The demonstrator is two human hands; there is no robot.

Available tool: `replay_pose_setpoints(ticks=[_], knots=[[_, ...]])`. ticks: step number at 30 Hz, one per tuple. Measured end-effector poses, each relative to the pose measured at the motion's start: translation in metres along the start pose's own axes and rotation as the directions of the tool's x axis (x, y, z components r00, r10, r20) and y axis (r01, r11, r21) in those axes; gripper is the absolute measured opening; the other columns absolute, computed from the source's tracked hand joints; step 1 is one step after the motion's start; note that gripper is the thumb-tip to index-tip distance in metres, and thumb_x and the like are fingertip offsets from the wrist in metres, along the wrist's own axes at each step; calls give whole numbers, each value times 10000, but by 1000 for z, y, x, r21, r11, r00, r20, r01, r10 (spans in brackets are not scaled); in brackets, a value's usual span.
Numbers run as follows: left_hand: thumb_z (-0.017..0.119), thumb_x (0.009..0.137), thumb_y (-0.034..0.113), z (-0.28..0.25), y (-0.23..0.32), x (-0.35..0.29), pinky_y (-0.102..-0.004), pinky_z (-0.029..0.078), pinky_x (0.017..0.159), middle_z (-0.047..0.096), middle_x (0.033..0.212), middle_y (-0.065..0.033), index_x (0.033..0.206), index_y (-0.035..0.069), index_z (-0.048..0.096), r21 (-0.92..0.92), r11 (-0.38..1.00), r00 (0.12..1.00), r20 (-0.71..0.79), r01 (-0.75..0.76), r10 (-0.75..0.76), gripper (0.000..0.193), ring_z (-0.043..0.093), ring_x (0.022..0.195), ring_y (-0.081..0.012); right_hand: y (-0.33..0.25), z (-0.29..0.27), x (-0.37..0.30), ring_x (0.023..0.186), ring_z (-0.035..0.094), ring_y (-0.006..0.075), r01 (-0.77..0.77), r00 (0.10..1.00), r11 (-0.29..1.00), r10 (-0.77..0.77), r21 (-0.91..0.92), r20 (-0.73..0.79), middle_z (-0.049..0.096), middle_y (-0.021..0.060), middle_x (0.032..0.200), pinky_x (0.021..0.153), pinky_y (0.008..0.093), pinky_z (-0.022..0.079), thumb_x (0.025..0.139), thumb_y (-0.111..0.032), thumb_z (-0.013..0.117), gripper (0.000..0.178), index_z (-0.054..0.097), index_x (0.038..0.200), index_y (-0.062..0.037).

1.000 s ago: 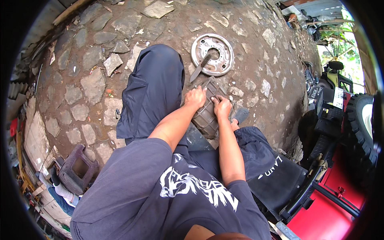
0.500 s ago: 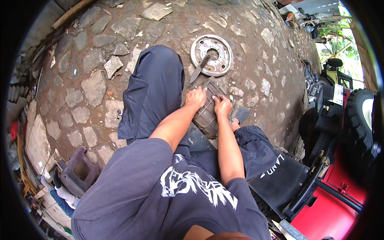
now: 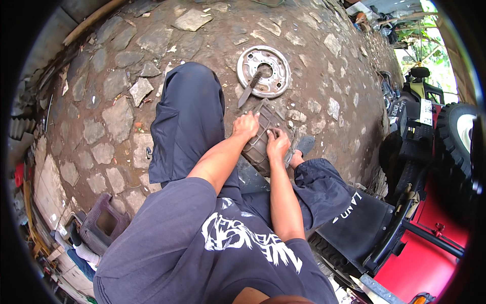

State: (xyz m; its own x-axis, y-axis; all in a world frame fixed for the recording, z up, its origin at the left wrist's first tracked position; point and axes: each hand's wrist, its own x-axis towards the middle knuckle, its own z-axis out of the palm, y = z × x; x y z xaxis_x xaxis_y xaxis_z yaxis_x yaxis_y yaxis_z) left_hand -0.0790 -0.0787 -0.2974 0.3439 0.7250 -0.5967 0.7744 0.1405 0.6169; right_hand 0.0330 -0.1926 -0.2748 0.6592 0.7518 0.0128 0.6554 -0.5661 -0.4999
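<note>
A dirty grey ribbed metal casing point(image 3: 261, 143) rests between my knees above the stone ground. My left hand point(image 3: 246, 125) grips its upper left edge. My right hand point(image 3: 277, 143) presses on its face with fingers curled, and whether it holds a small tool is hidden. Just beyond the casing lies a round metal plate with holes point(image 3: 264, 71), with a flat blade-like tool point(image 3: 250, 88) lying across it. I wear dark blue trousers and a grey printed shirt.
Uneven stone paving point(image 3: 114, 116) covers the ground, with a loose stone point(image 3: 139, 90) at the left. A grey plastic stool point(image 3: 104, 224) stands at lower left. At the right are a red vehicle body point(image 3: 430, 258), a black seat point(image 3: 362, 230) and a knobby tyre point(image 3: 455, 131).
Both hands stay on the casing. My right hand has shifted slightly across its face; my head has moved a little, so the view drifts.
</note>
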Motion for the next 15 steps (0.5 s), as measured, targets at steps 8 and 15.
replay_pose_setpoints(ticks=[8, 15], knots=[[372, 1095, 497, 3, -1, 3, -555, 503, 1046, 689, 1248, -297, 1323, 29, 637, 9, 1000, 1000, -11, 21, -21, 584, 649, 1215, -460, -7, -6, -23, 916, 704, 424, -16, 1000, 1000, 15, 10, 11, 731, 227, 969, 864, 474, 550, 866, -172, 795, 174, 792, 978, -38], [385, 1092, 497, 3, -2, 6, -545, 498, 1055, 686, 1259, -291, 1321, 21, 640, 18, 999, 1000, 15, 27, -27, 587, 646, 1215, -460, 7, 7, -23, 934, 702, 437, 34, 999, 999, -34, 12, -14, 741, 238, 927, 930, 480, 533, 855, -174, 804, 185, 799, 984, -42]])
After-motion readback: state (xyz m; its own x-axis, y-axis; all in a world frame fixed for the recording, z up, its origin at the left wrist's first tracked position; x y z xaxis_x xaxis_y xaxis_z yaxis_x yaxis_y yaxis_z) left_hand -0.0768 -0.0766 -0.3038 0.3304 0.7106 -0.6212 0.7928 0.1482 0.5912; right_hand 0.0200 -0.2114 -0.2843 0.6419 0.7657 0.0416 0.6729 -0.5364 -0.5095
